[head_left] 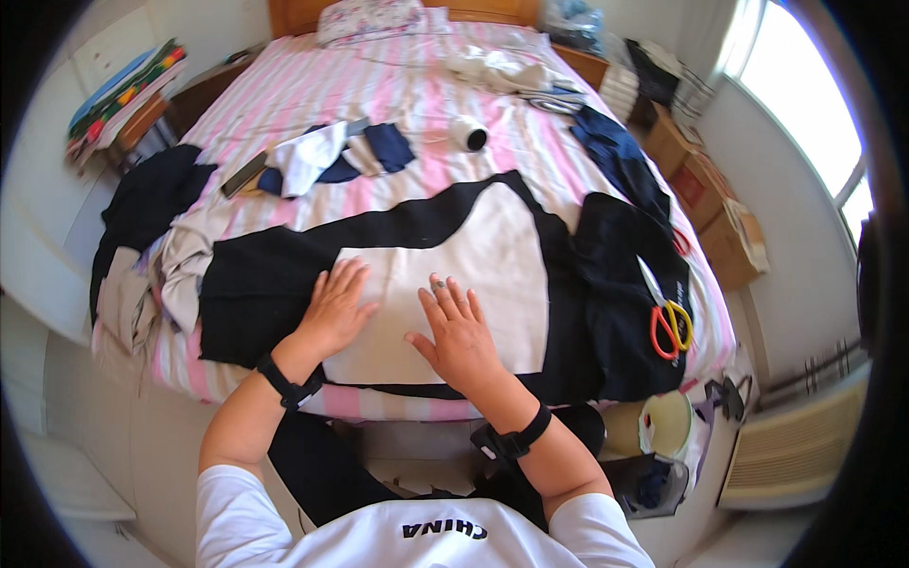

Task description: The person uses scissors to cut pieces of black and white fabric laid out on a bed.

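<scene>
A cream cut piece of fabric [492, 275] with a curved upper edge lies on a larger spread of black cloth [256, 284] at the near end of the bed. My left hand [338, 305] rests flat across the cream piece's left edge, fingers apart. Flat on the middle of the same piece is my right hand [456, 333], its fingers spread and a ring on one of them. Neither hand holds anything. To the right, scissors [670, 327] with one red and one yellow handle lie on a second black cloth [606, 284], their blades pointing away from me.
The bed has a pink-striped sheet [265, 104]. Folded white and navy cloths [312, 156] and a white roll [468, 133] lie beyond the black cloth. Crumpled beige cloth [189, 256] sits at the left edge. Cardboard boxes [724, 232] line the right wall.
</scene>
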A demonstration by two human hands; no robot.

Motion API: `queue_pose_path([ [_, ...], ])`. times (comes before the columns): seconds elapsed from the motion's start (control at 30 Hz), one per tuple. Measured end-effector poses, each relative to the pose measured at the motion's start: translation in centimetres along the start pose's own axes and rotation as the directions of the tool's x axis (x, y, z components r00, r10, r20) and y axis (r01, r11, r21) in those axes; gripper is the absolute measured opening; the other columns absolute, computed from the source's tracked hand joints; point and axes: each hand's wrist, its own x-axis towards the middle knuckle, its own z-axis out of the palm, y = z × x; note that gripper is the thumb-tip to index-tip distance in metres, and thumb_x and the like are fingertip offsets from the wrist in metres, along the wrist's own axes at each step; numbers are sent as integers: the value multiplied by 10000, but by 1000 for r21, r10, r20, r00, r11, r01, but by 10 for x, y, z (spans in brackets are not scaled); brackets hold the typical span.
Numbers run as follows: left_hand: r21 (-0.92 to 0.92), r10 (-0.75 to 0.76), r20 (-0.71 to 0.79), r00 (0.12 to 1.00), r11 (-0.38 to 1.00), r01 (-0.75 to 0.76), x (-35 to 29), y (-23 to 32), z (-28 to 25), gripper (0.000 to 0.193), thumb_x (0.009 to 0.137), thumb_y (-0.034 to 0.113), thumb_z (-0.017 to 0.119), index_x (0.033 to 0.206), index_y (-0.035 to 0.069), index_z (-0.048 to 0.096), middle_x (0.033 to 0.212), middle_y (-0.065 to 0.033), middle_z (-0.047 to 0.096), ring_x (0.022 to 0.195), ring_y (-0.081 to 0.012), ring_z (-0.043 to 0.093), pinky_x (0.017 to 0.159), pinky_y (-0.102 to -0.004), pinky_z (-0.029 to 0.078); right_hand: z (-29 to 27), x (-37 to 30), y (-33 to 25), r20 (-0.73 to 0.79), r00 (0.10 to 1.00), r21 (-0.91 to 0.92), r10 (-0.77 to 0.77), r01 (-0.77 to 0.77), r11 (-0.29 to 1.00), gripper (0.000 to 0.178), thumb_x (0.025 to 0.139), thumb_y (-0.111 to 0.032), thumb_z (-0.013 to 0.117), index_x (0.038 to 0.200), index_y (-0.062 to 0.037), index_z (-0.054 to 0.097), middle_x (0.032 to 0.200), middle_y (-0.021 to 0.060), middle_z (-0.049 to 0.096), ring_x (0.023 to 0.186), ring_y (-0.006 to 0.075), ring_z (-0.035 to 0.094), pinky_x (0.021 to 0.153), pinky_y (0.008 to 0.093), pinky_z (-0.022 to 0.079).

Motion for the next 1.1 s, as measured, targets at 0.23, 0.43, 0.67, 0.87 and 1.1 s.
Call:
queue_pose_path([
  [0.23,117,-61,116,991,992,48,5,6,16,681,940,420,480,1504,142,218,1570,-166,140,1454,-344,101,1159,-502,86,-5,-37,46,5,992,-125,126,-125,984,664,901,-480,542,1416,-81,408,1495,179,342,1415,346,256,1155,462,183],
  [0.43,144,-136,167,976,983,113,2,18,7,704,942,504,444,1513,162,214,1571,-198,114,1453,-379,82,1156,-518,55,-51,-65,86,-250,955,42,161,-155,987,527,860,-306,657,1268,0,525,1373,211,461,1297,373,406,1096,472,297],
  [0.67,17,61,256,965,998,-68,-7,105,-10,697,897,374,584,1457,72,299,1511,-181,291,1425,-351,213,1138,-525,157,-140,-134,209,-616,687,-299,385,-656,692,451,818,-127,669,1212,28,512,1272,212,509,1197,369,475,1039,431,370],
  [0.87,-279,451,181,874,876,-394,-8,205,9,703,831,297,688,1412,68,366,1493,-130,343,1410,-327,266,1123,-520,224,-153,-173,252,-516,631,-246,579,-757,605,404,765,-128,727,1091,37,554,1118,213,542,1106,379,511,961,412,425],
  [1.1,-223,397,45,916,898,-379,-17,234,46,720,770,220,737,1389,78,397,1491,-122,339,1399,-313,287,1136,-481,230,-170,-187,236,-388,593,-116,706,-791,601,252,813,-68,653,1013,49,554,884,185,617,841,345,622,770,398,510],
])
